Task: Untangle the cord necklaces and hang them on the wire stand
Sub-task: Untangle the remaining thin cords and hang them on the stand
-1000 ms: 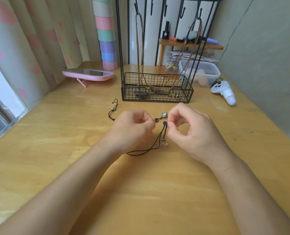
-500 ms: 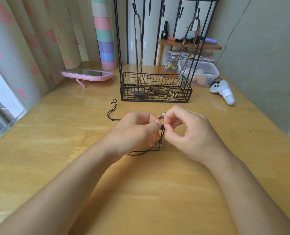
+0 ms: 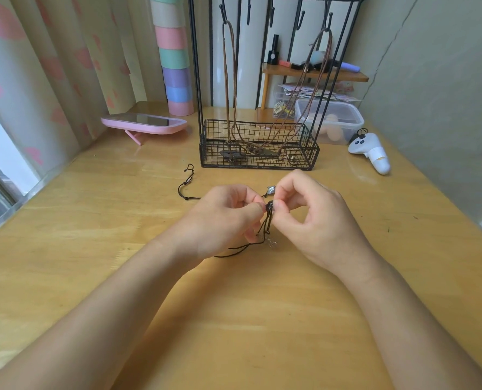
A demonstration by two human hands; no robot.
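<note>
Clearly the untangling step is in hand, not the hanging. The left hand point(image 3: 225, 218) and right hand point(image 3: 313, 220) meet close together just above the table point(image 3: 262, 319), each pinching with thumb and forefinger at the same small dark knot point(image 3: 269, 206) in the black cord necklace point(image 3: 264, 229). The other fingers of both hands are curled in loosely.

From the knot a few strands drop to the wood, where a pale charm point(image 3: 270, 243) lies and a loop runs off under the left wrist. One loose end trails away to the left across the table, and a small pendant point(image 3: 270, 189) shows just behind the fingertips. How many cords are caught in the knot I cannot tell; it is too small.

Behind the hands stands the wire stand point(image 3: 258, 147). Two brown cord necklaces point(image 3: 230, 80) hang from its hooks with their lower ends lying in the basket at its foot, so that part of the job looks done. Several hooks point(image 3: 300, 19) are bare.

Next, I judge, the fingertips need to tease one strand out of the knot with short, gentle pulls, not a hard tug that would tighten it. Once the cord runs free it has to be opened into a loop and lifted over a bare hook.
</note>
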